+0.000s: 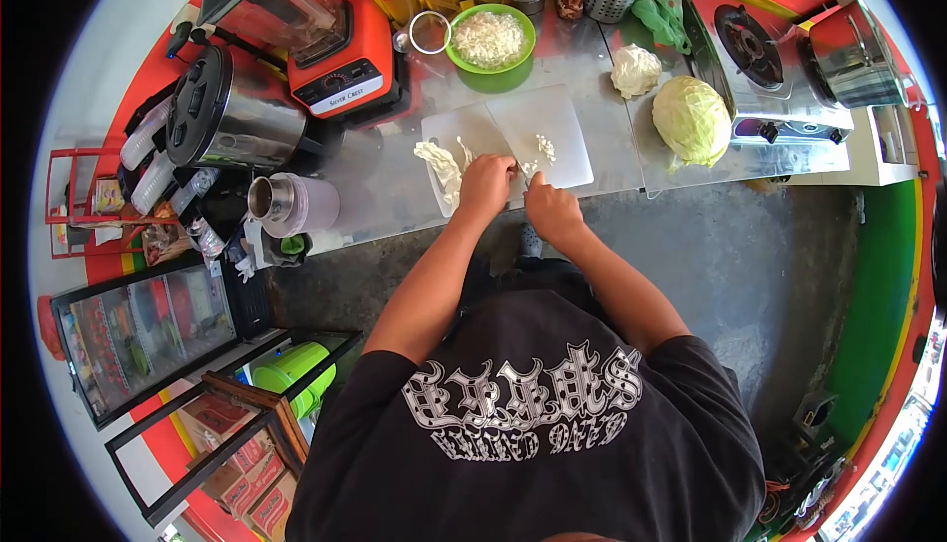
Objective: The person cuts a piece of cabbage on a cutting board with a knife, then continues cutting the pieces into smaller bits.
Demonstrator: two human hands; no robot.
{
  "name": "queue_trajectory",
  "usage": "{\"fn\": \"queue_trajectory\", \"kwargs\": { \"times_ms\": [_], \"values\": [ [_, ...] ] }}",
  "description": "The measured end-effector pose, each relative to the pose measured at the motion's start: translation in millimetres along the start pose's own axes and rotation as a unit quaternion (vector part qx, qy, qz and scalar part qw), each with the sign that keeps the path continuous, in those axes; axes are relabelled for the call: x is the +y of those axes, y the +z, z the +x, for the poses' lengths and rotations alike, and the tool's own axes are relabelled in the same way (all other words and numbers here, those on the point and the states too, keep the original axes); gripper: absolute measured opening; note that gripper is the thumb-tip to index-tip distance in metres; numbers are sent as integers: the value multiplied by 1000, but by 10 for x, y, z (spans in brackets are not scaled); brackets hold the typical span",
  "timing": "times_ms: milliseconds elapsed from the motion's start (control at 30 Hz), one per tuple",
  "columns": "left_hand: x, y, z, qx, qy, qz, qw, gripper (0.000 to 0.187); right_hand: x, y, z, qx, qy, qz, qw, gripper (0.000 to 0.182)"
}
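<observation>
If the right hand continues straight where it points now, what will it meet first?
Probably the bare left hand, just ahead; small white chopped pieces lie close to that line, and depth is unclear.

The left hand (pixel 489 185) and right hand (pixel 554 212) work close together over a cutting board (pixel 568 126), beside chopped pieces (pixel 546 148).

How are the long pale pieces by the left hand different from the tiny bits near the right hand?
The long pieces are big and stringy; the tiny bits are chopped small.
The long pieces make a larger, stretched-out heap; the tiny bits form a little scatter.
Both are pale and lie on a white cutting surface.
</observation>
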State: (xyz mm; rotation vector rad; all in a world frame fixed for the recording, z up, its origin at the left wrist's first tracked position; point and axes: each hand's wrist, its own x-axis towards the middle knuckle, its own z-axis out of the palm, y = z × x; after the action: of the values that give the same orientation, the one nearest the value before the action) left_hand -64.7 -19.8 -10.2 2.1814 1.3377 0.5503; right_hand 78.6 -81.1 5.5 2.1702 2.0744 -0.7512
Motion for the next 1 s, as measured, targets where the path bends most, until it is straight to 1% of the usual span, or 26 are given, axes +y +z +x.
{"fn": "queue_trajectory", "kwargs": {
  "times_ms": [67,133,167,233,267,333,367,433,467,533,667,733,867,933,1000],
  "values": [
    [29,0,5,-11,-5,-9,1000,3,40,28,22,-14,20,-3,1000,33],
    [10,0,-5,-8,-10,-8,1000,3,47,-99,51,16,-24,-24,999,18],
    [5,-6,-30,-13,-8,-5,1000,3,54,-77,45,17,-21,-18,999,18],
    [5,13,-14,32,26,5,999,3,90,-74,61,7,-20,-15,1000,33],
    [-4,14,-7,28,31,5,999,3,79,-42,28,10,-16,-12,1000,33],
    [39,-37,12,-39,-36,11,999,6,28,13,-59,2,0,5,1000,32],
    [68,-55,15,-38,-35,10,999,6,23,27,-44,3,1,4,1000,32],
    [96,-69,-9,-27,-39,6,999,7,9,49,-30,13,0,-3,1000,14],
    [96,-65,-13,-26,-41,5,999,7,22,54,-10,12,-2,-5,1000,14],
    [56,-23,-20,11,-7,7,1000,5,17,-9,14,36,-21,-9,999,14],
    [19,-1,-28,11,-12,7,1000,6,-44,-26,-63,31,-13,-17,999,14],
    [31,-14,-36,-11,-38,1,999,7,-56,11,-54,-15,27,7,999,29],
    [25,-11,-52,-8,-40,-18,999,8,-20,19,14,-10,16,16,1000,28],
    [2,8,-56,24,-12,-18,999,6,-4,-30,9,20,-22,-4,1000,28],
    [-1,3,-63,10,-22,-8,1000,7,-19,-23,-23,15,-13,1,1000,29]
  ]
}}
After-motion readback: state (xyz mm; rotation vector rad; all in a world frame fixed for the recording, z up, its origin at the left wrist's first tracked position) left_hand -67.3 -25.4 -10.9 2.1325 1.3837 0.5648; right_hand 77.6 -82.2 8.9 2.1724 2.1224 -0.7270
